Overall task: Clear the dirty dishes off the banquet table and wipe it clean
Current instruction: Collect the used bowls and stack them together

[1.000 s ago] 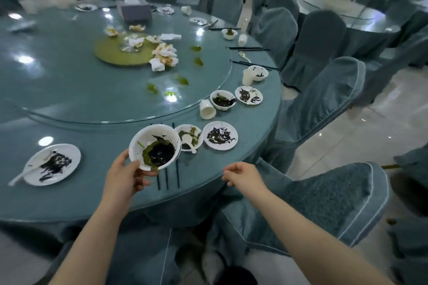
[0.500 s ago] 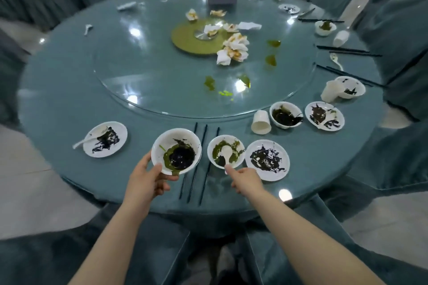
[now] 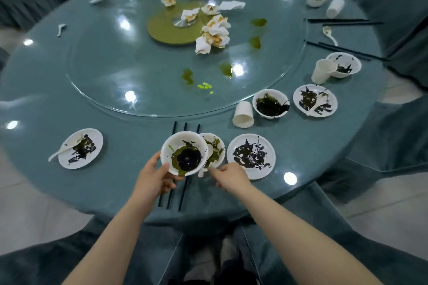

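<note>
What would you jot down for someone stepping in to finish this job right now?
Left hand holds the dirty bowl, overlapping the small dish. Right hand pinches at the white spoon by that dish's near edge.
Done: nothing visibly cleared.
Left: plates, far bowls, tipped cups, chopsticks, crumpled napkins; then wipe the green spills off the glass turntable.

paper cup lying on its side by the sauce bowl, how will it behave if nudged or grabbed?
The cup looks like thin paper, so probably very light and easy to crush under a firm grip. It lies on its side on the table, so a nudge would likely roll it in a curve. Its mouth faces the near edge and it looks empty, so little spill risk.
</note>
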A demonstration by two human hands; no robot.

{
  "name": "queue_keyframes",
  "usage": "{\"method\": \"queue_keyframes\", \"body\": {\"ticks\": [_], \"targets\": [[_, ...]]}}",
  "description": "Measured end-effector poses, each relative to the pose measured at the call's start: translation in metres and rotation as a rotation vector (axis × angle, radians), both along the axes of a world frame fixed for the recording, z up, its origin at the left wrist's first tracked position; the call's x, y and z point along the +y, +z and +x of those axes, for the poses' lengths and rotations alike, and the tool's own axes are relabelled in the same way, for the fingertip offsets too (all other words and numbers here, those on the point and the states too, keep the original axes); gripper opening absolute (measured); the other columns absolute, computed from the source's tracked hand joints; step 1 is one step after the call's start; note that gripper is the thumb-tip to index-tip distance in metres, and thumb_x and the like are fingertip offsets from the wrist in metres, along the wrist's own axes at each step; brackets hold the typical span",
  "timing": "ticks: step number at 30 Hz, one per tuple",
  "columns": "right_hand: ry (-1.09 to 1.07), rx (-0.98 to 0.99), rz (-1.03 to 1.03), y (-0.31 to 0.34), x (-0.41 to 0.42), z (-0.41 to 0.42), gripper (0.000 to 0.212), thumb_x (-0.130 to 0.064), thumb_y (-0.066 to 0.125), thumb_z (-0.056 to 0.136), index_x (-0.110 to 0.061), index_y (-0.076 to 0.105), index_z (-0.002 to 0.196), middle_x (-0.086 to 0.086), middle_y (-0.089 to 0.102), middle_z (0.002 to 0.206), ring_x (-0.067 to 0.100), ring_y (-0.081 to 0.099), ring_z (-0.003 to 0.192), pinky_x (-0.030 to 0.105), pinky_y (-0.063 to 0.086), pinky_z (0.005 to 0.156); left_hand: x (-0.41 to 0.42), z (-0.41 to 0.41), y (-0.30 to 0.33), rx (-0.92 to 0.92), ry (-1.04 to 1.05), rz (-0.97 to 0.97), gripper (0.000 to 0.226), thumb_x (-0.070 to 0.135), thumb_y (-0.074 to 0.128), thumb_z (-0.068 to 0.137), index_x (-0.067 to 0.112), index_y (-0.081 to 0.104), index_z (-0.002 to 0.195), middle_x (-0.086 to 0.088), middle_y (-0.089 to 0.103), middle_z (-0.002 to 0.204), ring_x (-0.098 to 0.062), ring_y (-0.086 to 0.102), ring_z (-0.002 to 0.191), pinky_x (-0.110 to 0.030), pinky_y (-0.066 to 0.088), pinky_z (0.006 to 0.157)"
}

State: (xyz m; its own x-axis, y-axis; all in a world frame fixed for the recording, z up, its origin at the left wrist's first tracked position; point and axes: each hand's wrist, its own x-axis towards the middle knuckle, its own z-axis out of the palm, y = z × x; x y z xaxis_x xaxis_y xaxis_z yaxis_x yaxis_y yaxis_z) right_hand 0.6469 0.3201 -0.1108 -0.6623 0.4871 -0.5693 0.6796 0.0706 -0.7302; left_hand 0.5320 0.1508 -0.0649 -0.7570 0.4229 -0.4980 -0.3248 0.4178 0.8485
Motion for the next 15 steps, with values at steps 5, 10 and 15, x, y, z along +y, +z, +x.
{"method": "queue_keyframes", "body": {"ticks": [5, 10, 15], "targets": [[-0.002, 0.031, -0.072, -0.001, -0.017, -0.022, 0.031, -0.046, 0.059, 0.083, -0.021, 0.066, 0.067, -0.004, 0.068, 0.059, 0.009, 0.062, 0.055, 0.030, 0.054, 0.067, -0.005, -0.010, 0.002, -0.014, 0.081, 0.044, 0.033, 0.016, 0.041, 0.100, 0.033, 0.044, 0.128, -0.020, 0.072, 0.077, -0.014, 0.050, 0.044, -0.022, 0.042, 0.044], [-0.013, -0.015, -0.064, 0.002, -0.022, -0.028, 0.021, -0.026, 0.062, 0.077, -0.017, 0.067, 0.059, -0.006, 0.065, 0.052, 0.007, 0.057, 0.050, 0.032, 0.055, 0.070, -0.012, -0.027, 0.003, -0.024, 0.086, 0.066, 0.031, 0.017, 0.041, 0.100, 0.037, 0.046, 0.122, -0.018, 0.072, 0.076, -0.014, 0.051, 0.044, -0.020, 0.042, 0.043], [-0.125, -0.056, -0.058, 0.007, -0.021, -0.026, 0.024, -0.022, 0.063, 0.077, -0.019, 0.064, 0.053, -0.009, 0.057, 0.039, 0.004, 0.051, 0.038, 0.017, 0.046, 0.050, -0.005, -0.043, 0.001, -0.055, 0.038, 0.069, 0.032, 0.015, 0.040, 0.100, 0.036, 0.043, 0.124, -0.016, 0.072, 0.073, -0.014, 0.051, 0.043, -0.021, 0.042, 0.043]]}}
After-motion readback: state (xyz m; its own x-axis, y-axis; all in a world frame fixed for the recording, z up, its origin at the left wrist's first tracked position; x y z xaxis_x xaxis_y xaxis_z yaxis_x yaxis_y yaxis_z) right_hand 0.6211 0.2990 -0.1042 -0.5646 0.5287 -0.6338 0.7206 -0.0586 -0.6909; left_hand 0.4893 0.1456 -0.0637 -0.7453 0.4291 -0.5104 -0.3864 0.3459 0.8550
